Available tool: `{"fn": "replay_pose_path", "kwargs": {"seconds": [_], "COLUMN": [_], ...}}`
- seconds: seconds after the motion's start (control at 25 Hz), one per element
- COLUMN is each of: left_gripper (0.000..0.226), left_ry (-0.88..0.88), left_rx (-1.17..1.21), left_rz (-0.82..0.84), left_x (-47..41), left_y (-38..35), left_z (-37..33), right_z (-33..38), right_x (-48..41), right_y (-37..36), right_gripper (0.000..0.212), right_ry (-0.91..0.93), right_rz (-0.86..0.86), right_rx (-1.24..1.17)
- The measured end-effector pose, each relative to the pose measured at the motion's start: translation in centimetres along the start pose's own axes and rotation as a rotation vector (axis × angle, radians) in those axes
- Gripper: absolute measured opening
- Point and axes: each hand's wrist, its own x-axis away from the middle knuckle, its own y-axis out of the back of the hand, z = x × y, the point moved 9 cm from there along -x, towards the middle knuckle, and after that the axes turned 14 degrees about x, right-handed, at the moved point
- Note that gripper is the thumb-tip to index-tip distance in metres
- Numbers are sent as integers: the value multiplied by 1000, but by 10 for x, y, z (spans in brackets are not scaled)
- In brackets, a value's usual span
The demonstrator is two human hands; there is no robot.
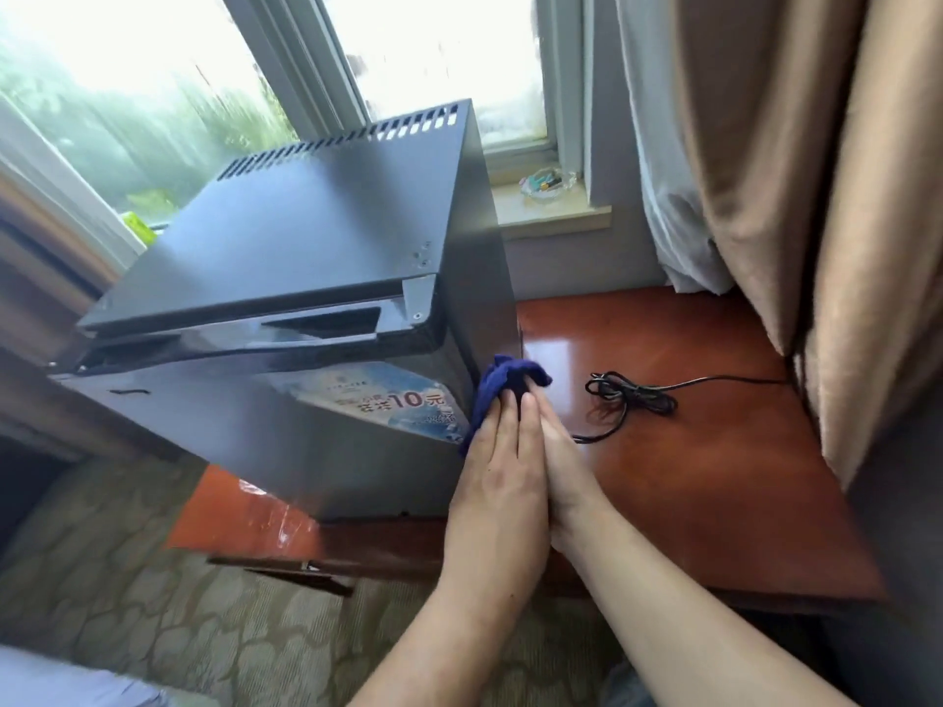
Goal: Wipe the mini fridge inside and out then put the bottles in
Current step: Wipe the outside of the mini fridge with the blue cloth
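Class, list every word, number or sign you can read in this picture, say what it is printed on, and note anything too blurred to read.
"10元": on the blue-and-white sticker on the front of the mini fridge.
Characters just left of "10元" on the sticker: too blurred to read.
Small line of print above them on the sticker: too small to read.
Coloured items in the glass dish on the windowsill: no text legible.
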Motion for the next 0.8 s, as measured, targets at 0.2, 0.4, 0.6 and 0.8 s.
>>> {"fn": "replay_pose_path", "kwargs": {"seconds": [0.2, 0.4, 0.6, 0.8], "left_gripper": [74, 70, 75, 70], "left_ry": [-161, -210, -149, -4], "left_rx": [78, 140, 189, 658], "left_rz": [-311, -366, -250, -261], "left_x": [2, 4, 14, 41], "left_y": [92, 106, 47, -6], "left_z": [-21, -25, -3, 41], "right_z": [99, 112, 56, -7], "right_x": [33, 42, 26, -6], "right_y": [-64, -72, -41, -2], "right_gripper": [42, 44, 42, 56], "right_ry": [227, 263, 156, 1], "right_rz": [122, 104, 57, -14], "right_rx": [55, 102, 126, 139]}}
